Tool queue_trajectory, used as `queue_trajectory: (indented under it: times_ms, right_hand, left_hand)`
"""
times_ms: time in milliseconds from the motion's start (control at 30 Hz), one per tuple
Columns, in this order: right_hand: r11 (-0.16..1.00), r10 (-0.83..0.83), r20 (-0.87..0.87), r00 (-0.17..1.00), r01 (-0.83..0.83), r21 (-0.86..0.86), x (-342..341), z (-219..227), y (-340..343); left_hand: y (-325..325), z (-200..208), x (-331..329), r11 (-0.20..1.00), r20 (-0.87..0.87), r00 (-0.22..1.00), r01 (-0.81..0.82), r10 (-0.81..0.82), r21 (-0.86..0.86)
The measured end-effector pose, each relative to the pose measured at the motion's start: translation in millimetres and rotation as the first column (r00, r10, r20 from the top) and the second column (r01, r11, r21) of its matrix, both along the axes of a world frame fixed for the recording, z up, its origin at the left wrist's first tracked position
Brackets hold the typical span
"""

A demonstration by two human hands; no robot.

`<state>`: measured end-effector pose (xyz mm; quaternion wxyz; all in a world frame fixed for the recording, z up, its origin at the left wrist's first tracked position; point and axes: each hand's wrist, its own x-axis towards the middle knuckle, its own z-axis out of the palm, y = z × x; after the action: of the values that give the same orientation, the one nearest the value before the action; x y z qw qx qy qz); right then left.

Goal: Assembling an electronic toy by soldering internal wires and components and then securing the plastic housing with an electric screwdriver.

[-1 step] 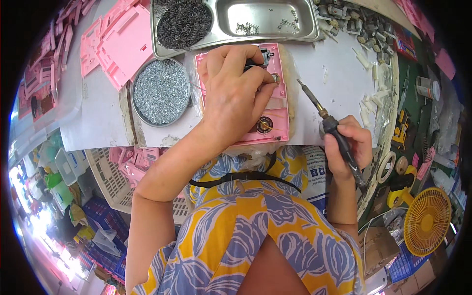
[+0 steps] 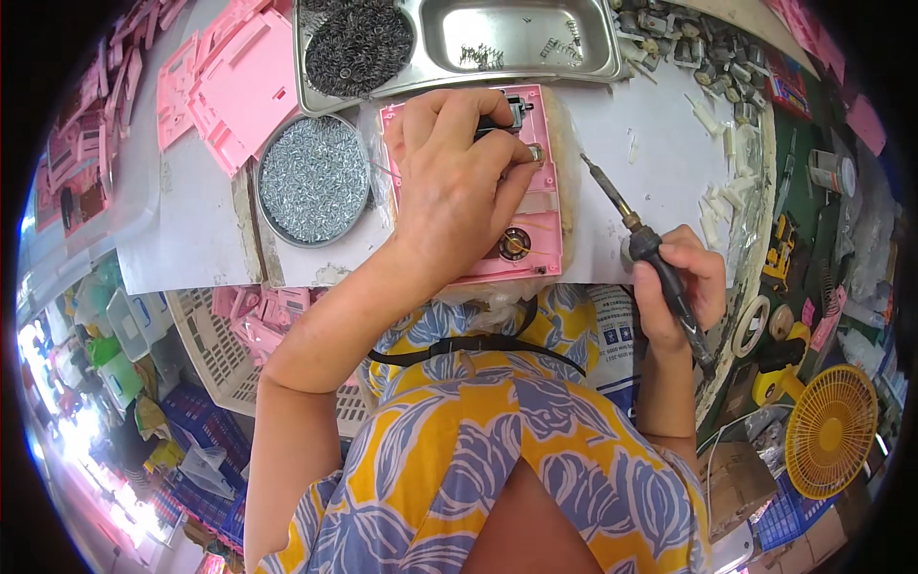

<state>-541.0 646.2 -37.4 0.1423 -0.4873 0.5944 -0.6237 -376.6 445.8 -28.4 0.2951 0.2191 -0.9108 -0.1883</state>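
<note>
My right hand [image 2: 684, 282] grips a soldering iron [image 2: 660, 253] by its dark handle, the tip pointing up and left, apart from the pink plastic housing [image 2: 543, 206]. Over that housing lies my left hand [image 2: 454, 177], hiding much of its left side. Its thumb and forefinger are pinched together at a small silvery metal part [image 2: 535, 153] near the housing's right wall. A dark mechanism [image 2: 516, 110] sits by the fingers at the top. Lower down, a round speaker-like part [image 2: 514, 244] with thin yellow wires shows inside.
A round tin of small screws [image 2: 314, 182] stands left of the housing. Behind it, a steel tray [image 2: 454, 77] holds dark springs. Pink panels [image 2: 239, 96] lie at the far left; metal parts [image 2: 708, 48] and white pieces [image 2: 712, 215] line the right. A yellow fan [image 2: 832, 430] stands at lower right.
</note>
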Motion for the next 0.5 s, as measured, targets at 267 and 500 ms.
queue_trajectory:
  times_ms: [267,500]
  right_hand:
    - [0.996,0.092,0.003,0.996,-0.092,-0.001,6,-8,-13]
    - [0.993,0.036,0.149,0.988,-0.052,0.106,12,-2,-10]
  left_hand:
    - [1,3,-1,1.000,0.008,1.000,0.001,-0.001,0.014]
    - [1,2,-1,1.000,0.011,1.000,-0.007,0.007,0.008]
